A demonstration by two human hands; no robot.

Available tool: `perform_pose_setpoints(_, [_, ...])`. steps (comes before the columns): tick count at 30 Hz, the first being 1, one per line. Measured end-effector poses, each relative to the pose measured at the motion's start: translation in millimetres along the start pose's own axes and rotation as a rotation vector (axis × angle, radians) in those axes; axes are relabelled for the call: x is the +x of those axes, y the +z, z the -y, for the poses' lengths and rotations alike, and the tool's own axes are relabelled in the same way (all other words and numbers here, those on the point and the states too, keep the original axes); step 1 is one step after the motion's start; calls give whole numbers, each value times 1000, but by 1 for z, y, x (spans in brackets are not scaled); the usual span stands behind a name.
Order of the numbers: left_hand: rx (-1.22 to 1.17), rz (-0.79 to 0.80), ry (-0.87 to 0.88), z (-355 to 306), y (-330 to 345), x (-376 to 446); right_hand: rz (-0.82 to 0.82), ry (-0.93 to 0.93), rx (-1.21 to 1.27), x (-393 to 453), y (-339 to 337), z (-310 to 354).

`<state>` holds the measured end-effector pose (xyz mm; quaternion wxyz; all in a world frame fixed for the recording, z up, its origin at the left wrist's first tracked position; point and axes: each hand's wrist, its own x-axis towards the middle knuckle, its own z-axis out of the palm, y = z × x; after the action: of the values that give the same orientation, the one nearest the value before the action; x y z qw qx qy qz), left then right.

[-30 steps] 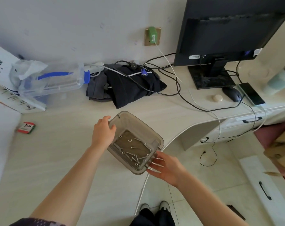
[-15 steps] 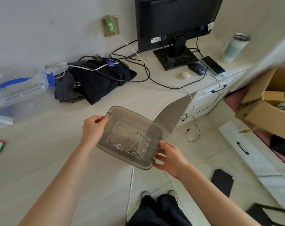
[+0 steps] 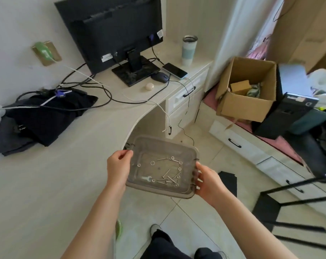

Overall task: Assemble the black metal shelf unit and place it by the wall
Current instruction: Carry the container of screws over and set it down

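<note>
So both hands are on the smoky see-through plastic tray (image 3: 163, 146), holding it up in the air just past the curved edge of the desk (image 3: 46, 174), over the tiled floor. The left hand (image 3: 118, 168) grips the tray's left short wall, thumb curled over the rim and fingers wrapped underneath. The right hand (image 3: 208, 181) has the opposite short wall, fingers spread up against the outside and thumb hooked on the edge. The tray sits square between the two grips, tilted a bit toward the camera.

Inside it the hardware has mostly slid to the near side: a clump of screws (image 3: 167, 179) lying crossed over each other, closer to the right hand than the left, a ring of loose washers (image 3: 152, 163) scattered around the middle, and a little flat spanner (image 3: 147, 178) near the front wall.

The black metal frame (image 3: 293, 200) is down on the floor off to the right, well apart from the tray; only part of it shows, thin bars lying at angles. A flat black panel (image 3: 227, 181) lies on the tiles just beyond the right hand.

On the desk: a monitor (image 3: 111, 32), mouse (image 3: 159, 77), phone (image 3: 174, 70), tumbler (image 3: 189, 50) and a pile of dark clothes (image 3: 46, 116) with cables over it. An open cardboard box (image 3: 246, 88) sits further right.
</note>
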<state>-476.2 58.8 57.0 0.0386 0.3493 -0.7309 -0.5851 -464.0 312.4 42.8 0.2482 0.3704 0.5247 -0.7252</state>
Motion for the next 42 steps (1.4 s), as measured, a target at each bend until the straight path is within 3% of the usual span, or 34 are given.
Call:
perform_pose_setpoints(7, [29,109,-55,17,101,-86,-118,-45,127,-9,-130,-1])
perform_pose_setpoints(22, [149,413,-9,48,326,-277,-462,-90,431,-50,-421,-18])
perform_pose_setpoints(30, [229,557,3,45,406,-320,-566,-58,573,-60,-497,-22])
perform_pose_setpoints(42, [354,788,65,13,540,-339,-695,-107,723,-52,-575,27])
